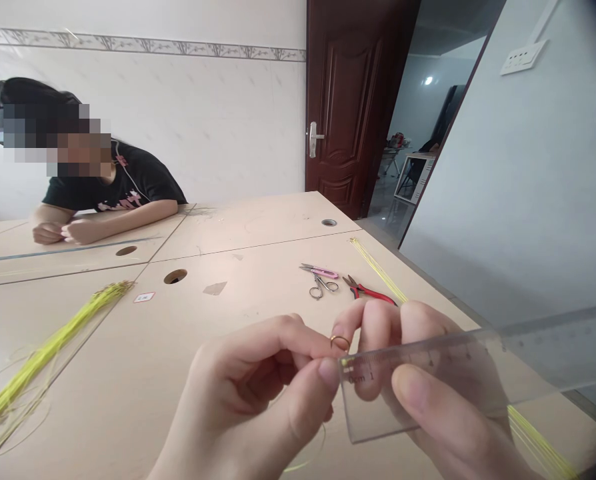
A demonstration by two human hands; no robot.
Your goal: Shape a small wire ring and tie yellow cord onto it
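Observation:
Between its thumb and forefinger, my left hand pinches a small curved gold hook. A bit of yellow shows by the hook at the ruler's zero end, and a thin yellow line hangs below the hand. My right hand grips a clear plastic ruler, thumb on the near face and fingers behind it. The ruler slants up to the right, its "0cm" corner against my left fingertips. The hook's shank is hidden by my fingers.
Beyond my hands lie small scissors, pink-handled snips and red-handled pliers. A yellow line bundle lies left, more yellow lines right. A label and table holes are nearby. Another person leans on the table.

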